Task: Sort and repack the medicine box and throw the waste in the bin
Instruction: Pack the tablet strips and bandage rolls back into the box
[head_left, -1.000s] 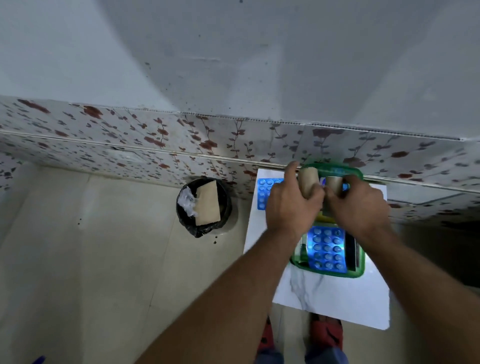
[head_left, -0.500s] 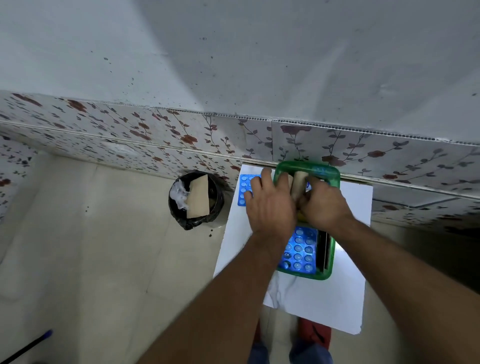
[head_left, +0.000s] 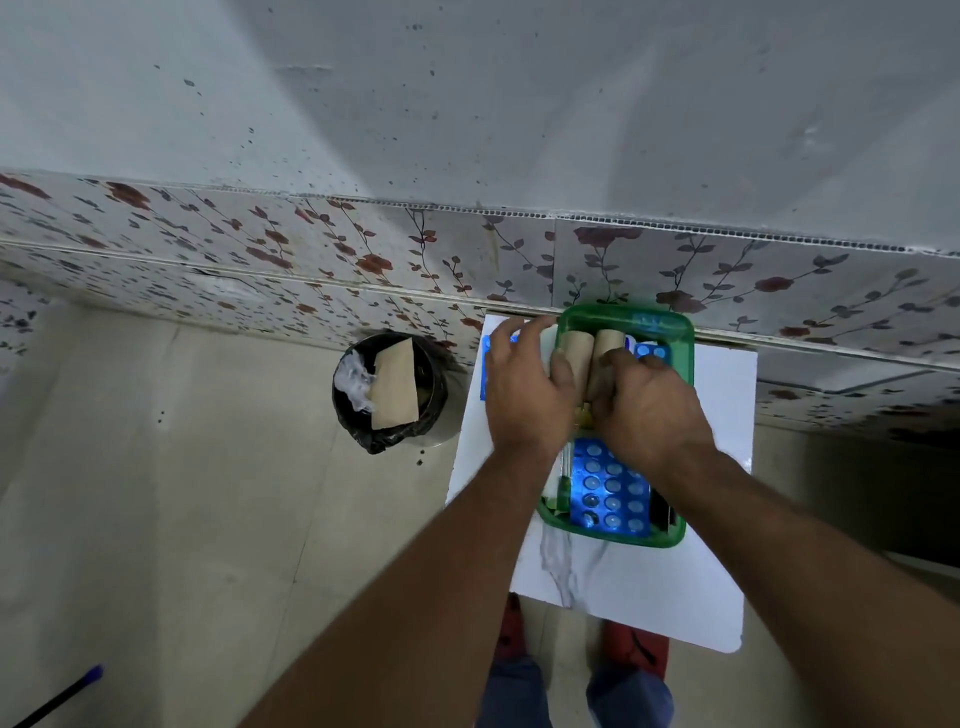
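1. A green translucent plastic medicine box (head_left: 675, 332) sits on a small white marble-patterned table top (head_left: 623, 587), its far end close to the floral-tiled wall (head_left: 260, 249) at 12 o'clock.
2. Two tan cylindrical bandage rolls (head_left: 592, 348) lie side by side, touching, in the far half of the box.
3. The left hand (head_left: 524, 389) rests palm down over the box's 9 o'clock rim, fingers spread and loosely curled, its thumb against the left roll; whether it grips the roll I cannot tell.
4. The right hand (head_left: 649, 410) covers the middle of the box, fingers bent down onto the near end of the right roll; a firm grasp cannot be confirmed.
5. A blue blister pack of round tablets (head_left: 610, 488) lies flat in the near half of the box, at 6 o'clock from the hands.
6. Another blue blister strip (head_left: 485, 364) shows on the table just beyond the left hand at 9 o'clock, mostly hidden.
7. A round black-lined waste bin (head_left: 389, 389) stands on the beige floor at 9 o'clock from the table, holding a tan cardboard piece (head_left: 395, 384) and crumpled clear plastic (head_left: 353, 379).
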